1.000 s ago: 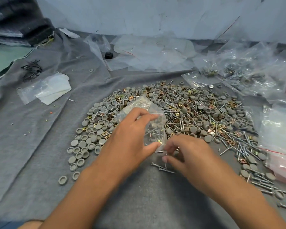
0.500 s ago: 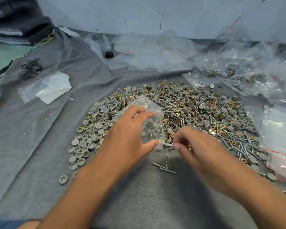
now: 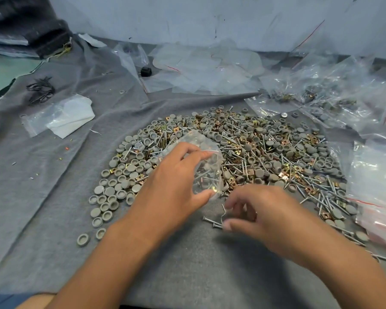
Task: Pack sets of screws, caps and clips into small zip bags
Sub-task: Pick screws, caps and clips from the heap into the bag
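Note:
My left hand [image 3: 176,181] holds a small clear zip bag [image 3: 206,172] open between thumb and fingers; screws and a gold clip show inside it. Behind the bag spreads a wide pile of grey caps, gold clips and long screws [image 3: 265,152] on grey cloth. My right hand [image 3: 259,212] is blurred, just below and right of the bag, with its fingertips curled over two loose screws [image 3: 212,221] lying on the cloth. Whether those fingers pinch anything is not clear.
Filled and empty clear bags [image 3: 343,101] heap up at the back right, and more zip bags with red strips [image 3: 379,197] lie at the right edge. A flat bag with white paper [image 3: 60,117] and a bundle of black ties [image 3: 40,89] sit at the left.
My right hand rose to the bag's mouth, then dropped back down toward the two loose screws. My left hand kept the bag held in nearly the same place.

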A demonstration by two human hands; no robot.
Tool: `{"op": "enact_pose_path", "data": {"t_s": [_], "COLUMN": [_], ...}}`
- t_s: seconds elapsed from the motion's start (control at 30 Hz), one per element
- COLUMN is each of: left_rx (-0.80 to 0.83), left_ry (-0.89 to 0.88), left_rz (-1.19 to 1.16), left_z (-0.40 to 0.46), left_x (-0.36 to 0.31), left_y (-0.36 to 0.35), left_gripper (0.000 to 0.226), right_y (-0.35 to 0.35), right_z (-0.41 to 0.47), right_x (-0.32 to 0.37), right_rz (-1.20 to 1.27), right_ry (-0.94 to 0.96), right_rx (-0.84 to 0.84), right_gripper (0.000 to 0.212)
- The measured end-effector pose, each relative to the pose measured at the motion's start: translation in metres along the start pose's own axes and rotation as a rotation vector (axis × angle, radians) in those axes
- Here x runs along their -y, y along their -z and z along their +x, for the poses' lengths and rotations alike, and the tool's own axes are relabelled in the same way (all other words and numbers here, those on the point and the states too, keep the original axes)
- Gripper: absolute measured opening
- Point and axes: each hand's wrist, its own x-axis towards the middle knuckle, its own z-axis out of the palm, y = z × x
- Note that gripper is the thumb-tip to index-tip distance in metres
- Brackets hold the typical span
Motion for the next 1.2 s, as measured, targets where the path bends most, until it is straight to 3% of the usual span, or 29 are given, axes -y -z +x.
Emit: {"op": "enact_pose_path", "data": {"t_s": [0.07, 0.2, 0.33, 0.4, 0.53, 0.63, 0.77, 0.87, 0.97, 1.07, 1.2], "left_rx": [-0.003, -0.005, -0.021, -0.025, -0.02, -0.022, -0.014, -0.016, -0.042, -0.173, -0.237], "left_ry": [-0.003, -0.017, -0.003, -0.001, -0.005, -0.038, -0.065, -0.041, 0.016, 0.076, 0.11], "left_rz": [0.004, 0.009, 0.011, 0.012, 0.016, 0.05, 0.04, 0.034, 0.015, 0.002, 0.011], "left_z": [0.0, 0.0, 0.001, 0.001, 0.0, 0.0, -0.001, -0.001, 0.002, 0.004, 0.003], "left_x": [0.0, 0.001, 0.003, 0.005, 0.005, 0.003, -0.003, -0.001, 0.005, 0.016, 0.03], "left_y": [-0.001, -0.001, 0.0, 0.0, 0.0, -0.002, -0.004, -0.004, 0.005, 0.02, 0.028], "left_gripper": [0.075, 0.076, 0.076, 0.076, 0.075, 0.073, 0.066, 0.068, 0.073, 0.074, 0.073], "right_y": [-0.008, -0.014, -0.018, -0.012, 0.02, 0.028, 0.008, 0.001, 0.006, 0.003, -0.018], "right_z": [0.0, -0.002, -0.005, -0.004, -0.007, -0.002, 0.016, 0.017, 0.015, 0.018, 0.03], "right_x": [0.002, 0.014, 0.022, 0.02, 0.009, 0.009, 0.024, 0.026, 0.013, -0.002, 0.0], "right_rz": [-0.113, -0.197, -0.298, -0.226, 0.207, 0.33, 0.232, 0.316, 0.385, 0.196, -0.136], "right_ry": [0.009, 0.073, 0.095, 0.066, -0.02, -0.027, 0.003, 0.018, -0.036, -0.087, -0.034], "right_rx": [0.103, 0.007, -0.044, 0.003, 0.119, -0.041, -0.229, -0.391, -0.491, -0.405, -0.285], "right_gripper": [0.032, 0.017, 0.019, 0.015, 0.012, 0.009, 0.007, 0.016, 0.009, 0.007, 0.025]}}
